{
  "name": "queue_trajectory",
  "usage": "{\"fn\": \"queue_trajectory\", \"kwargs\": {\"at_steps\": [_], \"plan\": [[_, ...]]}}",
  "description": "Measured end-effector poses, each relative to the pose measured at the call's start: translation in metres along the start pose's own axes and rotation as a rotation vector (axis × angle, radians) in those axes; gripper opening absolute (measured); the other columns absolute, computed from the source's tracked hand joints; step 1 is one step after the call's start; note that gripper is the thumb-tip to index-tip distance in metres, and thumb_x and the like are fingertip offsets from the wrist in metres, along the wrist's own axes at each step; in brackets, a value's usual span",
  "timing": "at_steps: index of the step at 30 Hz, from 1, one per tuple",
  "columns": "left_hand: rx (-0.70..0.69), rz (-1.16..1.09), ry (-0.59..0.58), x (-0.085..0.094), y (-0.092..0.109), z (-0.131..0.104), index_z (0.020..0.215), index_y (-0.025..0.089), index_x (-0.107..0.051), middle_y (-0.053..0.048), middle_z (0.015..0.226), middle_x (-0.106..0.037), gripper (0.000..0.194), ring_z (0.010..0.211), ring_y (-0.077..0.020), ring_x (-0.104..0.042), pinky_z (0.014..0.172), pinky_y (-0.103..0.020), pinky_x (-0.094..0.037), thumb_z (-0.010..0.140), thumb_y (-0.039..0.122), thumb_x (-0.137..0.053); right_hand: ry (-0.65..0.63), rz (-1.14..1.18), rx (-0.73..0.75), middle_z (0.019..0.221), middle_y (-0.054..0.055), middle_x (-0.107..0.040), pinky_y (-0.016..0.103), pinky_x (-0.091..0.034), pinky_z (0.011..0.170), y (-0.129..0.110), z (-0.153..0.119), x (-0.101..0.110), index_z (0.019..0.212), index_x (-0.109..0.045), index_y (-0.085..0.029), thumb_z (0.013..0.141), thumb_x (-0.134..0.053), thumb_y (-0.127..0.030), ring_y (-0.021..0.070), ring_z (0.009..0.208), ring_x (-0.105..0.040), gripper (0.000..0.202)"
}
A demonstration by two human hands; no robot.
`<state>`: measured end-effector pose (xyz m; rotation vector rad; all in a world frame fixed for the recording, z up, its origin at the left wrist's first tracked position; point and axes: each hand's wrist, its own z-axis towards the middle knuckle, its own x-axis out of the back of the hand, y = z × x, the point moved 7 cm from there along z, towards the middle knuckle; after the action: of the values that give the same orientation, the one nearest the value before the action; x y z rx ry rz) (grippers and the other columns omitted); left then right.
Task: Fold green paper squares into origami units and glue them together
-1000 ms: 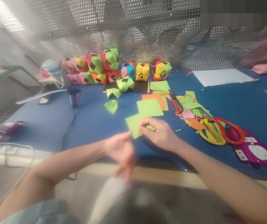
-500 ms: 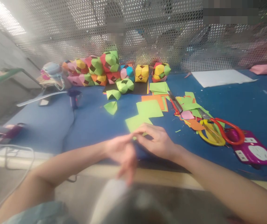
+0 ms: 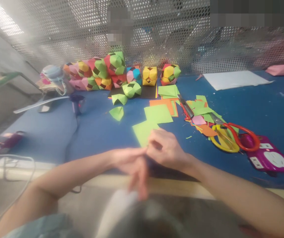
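Left hand (image 3: 129, 162) is loosely open, with nothing showing in it; right hand (image 3: 165, 147) curls beside it, maybe pinching something, but I can't tell. Just above them, mid-frame, green paper (image 3: 143, 130) lies partly behind the right hand. A bump could bend it. A careless swing rightward might knock the scissors (image 3: 228, 125).

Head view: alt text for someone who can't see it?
Left hand and right hand meet at a blue table's front edge, beside a green paper sheet; no held item is discernible. Folded paper balls line the back, and scissors lie by paper scraps at right.
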<state>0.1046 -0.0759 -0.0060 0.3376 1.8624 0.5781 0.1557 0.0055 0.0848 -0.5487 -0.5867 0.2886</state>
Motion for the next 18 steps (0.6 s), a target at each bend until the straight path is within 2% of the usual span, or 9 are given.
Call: {"fn": "queue_trajectory", "kwargs": {"at_steps": [3,6,9,13,18], "plan": [[-0.027,-0.027,-0.039,-0.002,-0.002,-0.003,0.074,0.006,-0.074,-0.023,0.084,-0.070,0.086,0.080,-0.0317,-0.068,0.050,-0.034,-0.054,0.079,0.071,-0.019,-0.027,0.124,-0.210,0.052,-0.006,-0.039,0.021,-0.031,0.049,0.019,0.003,0.005,0.058,-0.038,-0.020,0.071,-0.044,-0.010,0.0078,0.049,-0.037,0.018],[-0.091,-0.063,-0.028,0.001,0.000,-0.005,0.073,0.006,-0.074,-0.024,0.078,-0.070,0.088,0.080,-0.0329,-0.068,0.049,-0.033,-0.053,0.080,0.071,-0.015,-0.046,0.198,-0.275,0.056,-0.005,-0.049,0.020,-0.035,0.050,0.027,0.004,0.006,0.063,-0.047,-0.020,0.075,-0.046,-0.012,0.0083,0.053,-0.045,0.015],[-0.135,-0.073,-0.030,0.002,0.003,-0.006,0.075,0.005,-0.074,-0.025,0.078,-0.070,0.088,0.080,-0.0345,-0.068,0.048,-0.034,-0.053,0.080,0.070,-0.016,-0.093,0.223,-0.192,0.063,-0.003,-0.059,0.020,-0.041,0.054,0.021,0.004,0.001,0.070,-0.055,-0.019,0.079,-0.052,-0.015,0.0087,0.059,-0.053,0.010],[-0.140,-0.084,-0.020,0.004,0.004,-0.006,0.075,0.006,-0.074,-0.025,0.084,-0.070,0.086,0.080,-0.0337,-0.068,0.047,-0.034,-0.053,0.079,0.071,-0.018,-0.098,0.189,-0.043,0.067,-0.002,-0.061,0.020,-0.044,0.058,0.010,0.002,-0.002,0.078,-0.059,-0.019,0.082,-0.054,-0.015,0.0086,0.061,-0.056,0.007],[-0.130,-0.101,0.018,0.009,0.003,-0.005,0.072,0.008,-0.073,-0.022,0.084,-0.071,0.089,0.078,-0.0320,-0.069,0.050,-0.035,-0.055,0.079,0.073,-0.013,-0.064,0.134,-0.008,0.066,-0.002,-0.060,0.020,-0.045,0.058,0.007,-0.001,-0.003,0.076,-0.057,-0.019,0.081,-0.053,-0.014,0.0087,0.061,-0.055,0.008]]}}
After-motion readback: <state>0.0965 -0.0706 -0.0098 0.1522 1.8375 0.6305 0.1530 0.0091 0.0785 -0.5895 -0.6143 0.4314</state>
